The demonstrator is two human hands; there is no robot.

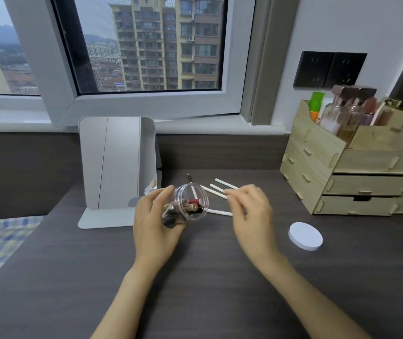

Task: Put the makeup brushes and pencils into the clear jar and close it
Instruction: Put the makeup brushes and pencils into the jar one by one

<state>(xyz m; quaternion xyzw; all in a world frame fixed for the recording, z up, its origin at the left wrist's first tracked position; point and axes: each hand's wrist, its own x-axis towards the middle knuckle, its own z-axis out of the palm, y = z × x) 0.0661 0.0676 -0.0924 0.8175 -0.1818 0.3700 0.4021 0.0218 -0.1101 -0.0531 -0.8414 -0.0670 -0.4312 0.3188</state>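
Note:
My left hand grips the clear jar, tilted with its open mouth toward the right. Inside lie several pencils and brushes, among them a red one and a dark brush head. My right hand hovers just right of the jar, fingers loosely curled over white brush handles that lie on the dark desk; the hand is blurred and whether it pinches one is unclear. Another white handle lies under the hand. A brown pencil rests behind the jar. The white round lid lies flat at the right.
A folding mirror stands behind the jar at the left. A wooden drawer organiser with bottles fills the right back corner. A checked cloth lies off the desk's left edge. The window sill runs along the back.

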